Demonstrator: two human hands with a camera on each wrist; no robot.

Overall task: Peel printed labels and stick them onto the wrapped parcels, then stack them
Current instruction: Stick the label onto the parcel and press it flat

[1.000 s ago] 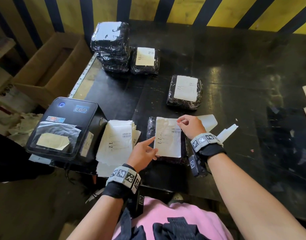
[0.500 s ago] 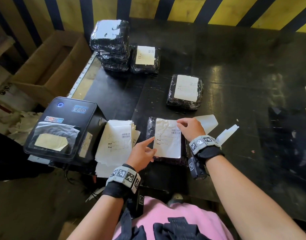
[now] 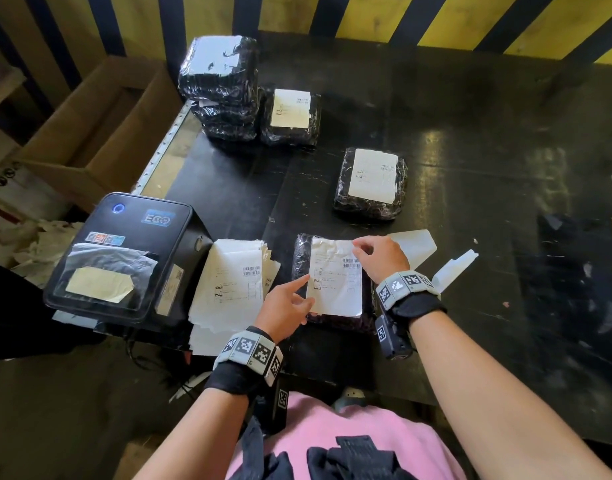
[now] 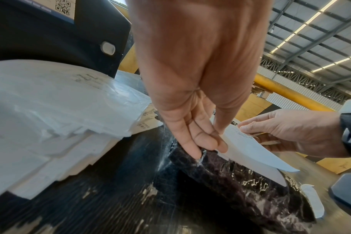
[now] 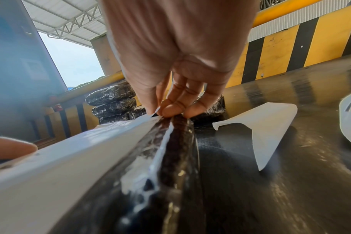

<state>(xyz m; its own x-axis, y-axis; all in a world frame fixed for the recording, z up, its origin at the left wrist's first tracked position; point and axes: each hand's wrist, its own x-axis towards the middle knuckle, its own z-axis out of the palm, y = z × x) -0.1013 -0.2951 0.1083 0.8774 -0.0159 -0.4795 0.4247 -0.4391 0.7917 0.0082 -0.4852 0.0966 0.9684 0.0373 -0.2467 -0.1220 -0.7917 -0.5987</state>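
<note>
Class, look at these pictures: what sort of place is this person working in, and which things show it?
Most likely a warehouse packing or dispatch station. A label printer sits beside a pile of printed labels, black wrapped parcels are stacked on the table, and a yellow-and-black hazard-striped barrier stands behind.

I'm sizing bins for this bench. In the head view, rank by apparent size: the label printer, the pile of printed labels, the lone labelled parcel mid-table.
1. label printer, clearly largest, though nearest the camera.
2. pile of printed labels.
3. lone labelled parcel, smallest, but farther away, so unsure against the pile.
</note>
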